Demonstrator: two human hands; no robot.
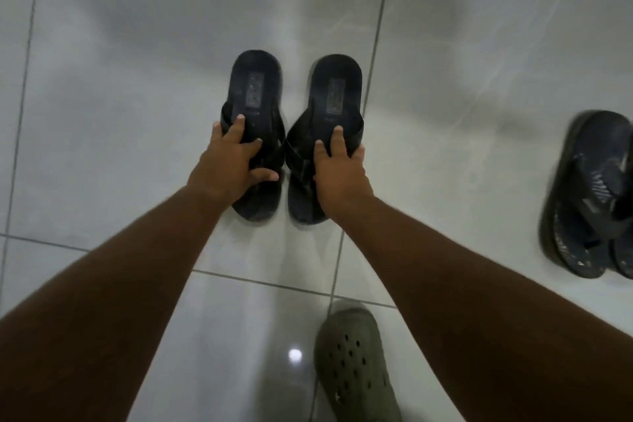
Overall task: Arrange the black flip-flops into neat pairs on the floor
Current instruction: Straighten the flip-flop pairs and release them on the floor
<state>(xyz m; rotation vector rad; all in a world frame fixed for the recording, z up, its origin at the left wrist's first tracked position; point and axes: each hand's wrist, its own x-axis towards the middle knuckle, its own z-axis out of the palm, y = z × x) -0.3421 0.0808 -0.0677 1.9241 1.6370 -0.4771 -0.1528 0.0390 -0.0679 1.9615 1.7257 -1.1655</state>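
Flip-flops lay side by side on the tiled floor (102, 147), heels far: the left flip-flop (255, 86) under the left hand (227, 164), the right flip-flop (337, 92) under the right hand (339, 171), fingers spread and curled over the straps. They looked light and bendy; the straps seemed the surest hold. Another dark pair (589, 195) sat well apart at right.

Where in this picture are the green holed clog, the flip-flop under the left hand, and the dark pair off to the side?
Green perforated rubber clog (352, 363), head view: holed upper.
Black flip-flop under left hand (255, 79), head view: heel area.
Dark flip-flop pair at right edge (589, 195), head view: strap.
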